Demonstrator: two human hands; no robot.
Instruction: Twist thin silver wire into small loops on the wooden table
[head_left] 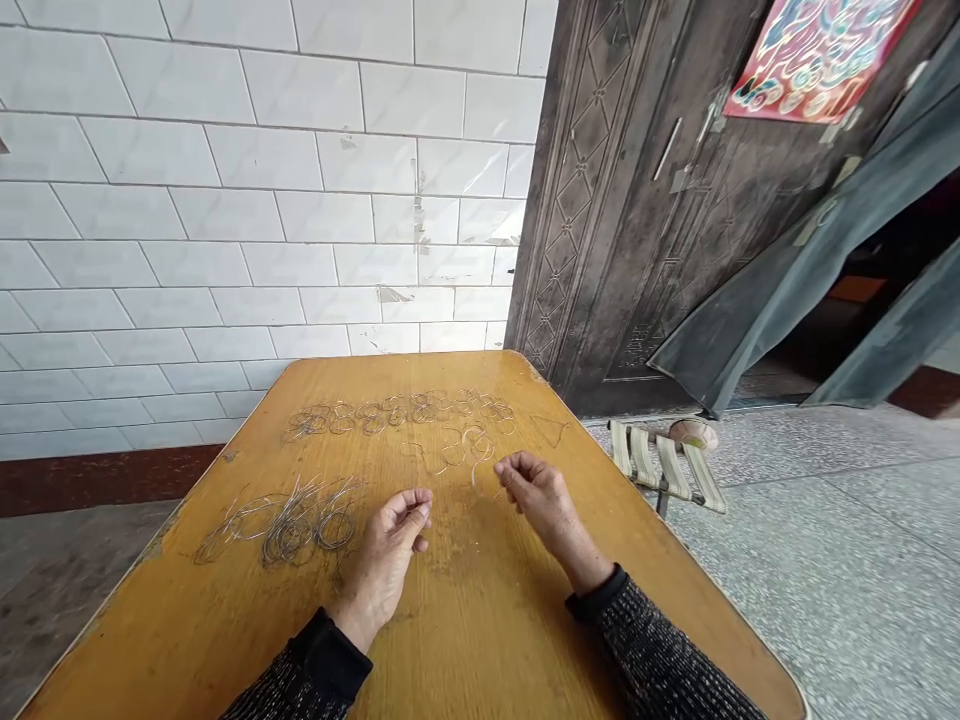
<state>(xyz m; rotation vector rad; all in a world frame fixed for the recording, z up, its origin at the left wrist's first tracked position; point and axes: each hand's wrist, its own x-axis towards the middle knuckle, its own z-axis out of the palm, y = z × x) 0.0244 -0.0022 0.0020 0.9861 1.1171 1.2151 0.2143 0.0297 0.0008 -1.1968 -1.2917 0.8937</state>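
My left hand (386, 555) is closed in a pinch over the middle of the wooden table (465, 620). Whatever is between its thumb and forefinger is too fine to make out. To the right, my right hand (544, 505) pinches what looks like a thin wire, faintly visible by the fingertips. Just beyond that hand lie a few loose wire loops (474, 442). A tangled bundle of thin wires (296, 520), partly coiled, rests left of my left hand. Farther back, a row of small wire coils (371, 415) stretches across the table.
White wall tiles (285, 215) rise behind the table. A dark carved door (600, 200) and a grey-blue curtain (765, 300) are at the right. A folding stool with webbing straps (670, 465) stands on the floor beside the table's right edge.
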